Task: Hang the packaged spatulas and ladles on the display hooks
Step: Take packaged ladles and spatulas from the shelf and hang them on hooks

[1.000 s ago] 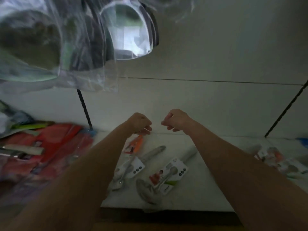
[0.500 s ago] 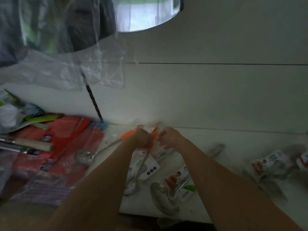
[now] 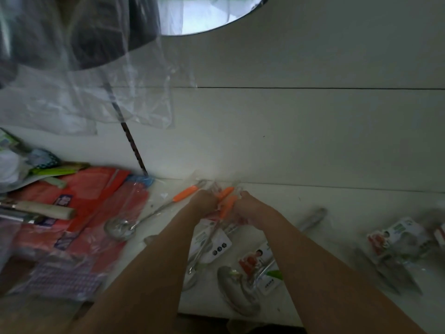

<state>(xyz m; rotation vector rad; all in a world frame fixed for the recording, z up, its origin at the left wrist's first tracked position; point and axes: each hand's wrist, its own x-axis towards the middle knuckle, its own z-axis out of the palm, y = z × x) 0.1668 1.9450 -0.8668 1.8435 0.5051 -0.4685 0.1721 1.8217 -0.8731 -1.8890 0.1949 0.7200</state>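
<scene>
Hands: left hand point(image 3: 204, 201) and right hand point(image 3: 244, 203) grip orange-handled utensils point(image 3: 226, 201) above white surface point(image 3: 337, 208).
Handling: likely light, stiff metal in slippery film; hold near handle tops.

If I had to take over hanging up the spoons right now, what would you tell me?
Left hand and right hand: both grip the orange-handled utensils in clear wrap, low over the white shelf. How many are in the bundle is hard to tell.
Loose on the shelf: one orange-handled ladle to the left, a carded ladle near the front edge, blurred packs at the right.
Done: some bagged utensils hang overhead at top left.
Left: lift the bundle, hook it, then hang the shelf items. No free hook shows in this view.
</scene>
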